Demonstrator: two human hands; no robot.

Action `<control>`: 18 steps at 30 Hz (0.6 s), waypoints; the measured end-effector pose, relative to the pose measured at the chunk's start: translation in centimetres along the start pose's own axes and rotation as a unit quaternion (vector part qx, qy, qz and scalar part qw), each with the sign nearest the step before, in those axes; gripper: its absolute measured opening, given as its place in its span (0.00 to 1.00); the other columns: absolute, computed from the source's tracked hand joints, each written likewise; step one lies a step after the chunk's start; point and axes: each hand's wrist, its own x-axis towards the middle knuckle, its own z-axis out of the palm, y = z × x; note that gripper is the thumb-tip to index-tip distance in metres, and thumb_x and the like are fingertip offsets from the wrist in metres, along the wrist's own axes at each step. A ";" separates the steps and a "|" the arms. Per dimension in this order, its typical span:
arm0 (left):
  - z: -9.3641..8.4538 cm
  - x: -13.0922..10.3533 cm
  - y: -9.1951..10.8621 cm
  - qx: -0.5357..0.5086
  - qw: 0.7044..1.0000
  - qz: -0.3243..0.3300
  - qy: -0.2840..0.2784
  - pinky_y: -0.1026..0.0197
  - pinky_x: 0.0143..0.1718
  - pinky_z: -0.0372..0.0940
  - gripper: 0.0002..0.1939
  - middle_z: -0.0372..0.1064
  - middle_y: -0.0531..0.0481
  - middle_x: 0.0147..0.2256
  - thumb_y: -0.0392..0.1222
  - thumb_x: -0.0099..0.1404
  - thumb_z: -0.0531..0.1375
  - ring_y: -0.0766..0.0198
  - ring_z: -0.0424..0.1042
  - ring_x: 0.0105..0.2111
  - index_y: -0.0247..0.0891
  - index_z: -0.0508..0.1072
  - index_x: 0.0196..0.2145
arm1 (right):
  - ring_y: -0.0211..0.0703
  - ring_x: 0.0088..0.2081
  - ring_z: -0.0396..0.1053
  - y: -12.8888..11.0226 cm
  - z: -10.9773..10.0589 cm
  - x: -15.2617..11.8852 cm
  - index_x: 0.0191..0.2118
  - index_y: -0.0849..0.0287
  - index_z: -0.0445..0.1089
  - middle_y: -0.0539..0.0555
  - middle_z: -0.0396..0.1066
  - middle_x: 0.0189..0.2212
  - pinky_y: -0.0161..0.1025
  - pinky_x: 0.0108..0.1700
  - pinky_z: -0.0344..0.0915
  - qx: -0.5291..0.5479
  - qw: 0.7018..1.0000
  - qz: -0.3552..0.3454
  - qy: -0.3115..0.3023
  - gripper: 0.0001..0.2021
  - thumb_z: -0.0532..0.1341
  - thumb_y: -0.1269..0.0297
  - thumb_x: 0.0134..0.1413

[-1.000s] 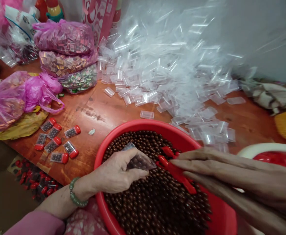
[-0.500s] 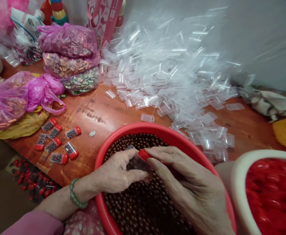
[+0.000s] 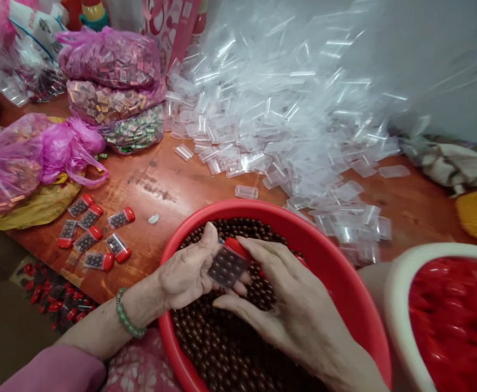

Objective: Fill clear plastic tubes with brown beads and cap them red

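A clear case with a red cap (image 3: 229,264), filled with brown beads, lies over the fingers of my left hand (image 3: 191,272), whose thumb points up beside it. My right hand (image 3: 299,305) has its fingertips at the red cap and its thumb apart, below the case. Both hands are above a red basin (image 3: 344,272) of shiny dark brown beads (image 3: 205,348). Several capped, filled cases (image 3: 88,239) lie on the wooden table, left of the basin.
Clear empty cases (image 3: 262,125) are heaped behind the basin. A cream tub (image 3: 397,288) of red caps stands right. Pink bags (image 3: 111,60) sit back left, and a box of filled cases (image 3: 54,299) is below the table's left edge.
My left thumb has lifted off the case, whose broad face now shows. My right thumb has moved away from the red cap, down and left. The view has shifted slightly.
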 end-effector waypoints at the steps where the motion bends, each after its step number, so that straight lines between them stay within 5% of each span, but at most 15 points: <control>1: 0.0 0.0 0.0 -0.001 1.000 -0.003 0.006 0.65 0.32 0.66 0.37 0.73 0.47 0.26 0.74 0.59 0.50 0.67 0.71 0.25 0.32 0.74 0.30 | 0.56 0.44 0.72 -0.1 0.4 0.0 0.55 0.65 0.61 0.66 0.72 0.45 0.52 0.43 0.71 -0.044 0.999 -0.009 0.003 0.32 0.59 0.43 0.55; 5: 0.1 0.0 -0.1 0.014 1.000 0.002 0.023 0.63 0.31 0.67 0.35 0.73 0.47 0.25 0.72 0.58 0.54 0.66 0.72 0.25 0.32 0.74 0.30 | 0.57 0.41 0.71 -0.3 1.5 0.0 0.53 0.69 0.62 0.68 0.72 0.42 0.51 0.41 0.68 -0.123 0.991 -0.033 0.038 0.26 0.60 0.52 0.57; 18: 0.1 0.1 -0.8 0.109 0.993 0.044 0.002 0.60 0.31 0.68 0.44 0.75 0.42 0.25 0.76 0.57 0.49 0.61 0.74 0.24 0.27 0.78 0.34 | 0.52 0.37 0.68 -0.4 1.5 0.1 0.52 0.67 0.62 0.64 0.71 0.37 0.48 0.37 0.65 -0.069 0.993 -0.058 0.079 0.21 0.62 0.64 0.53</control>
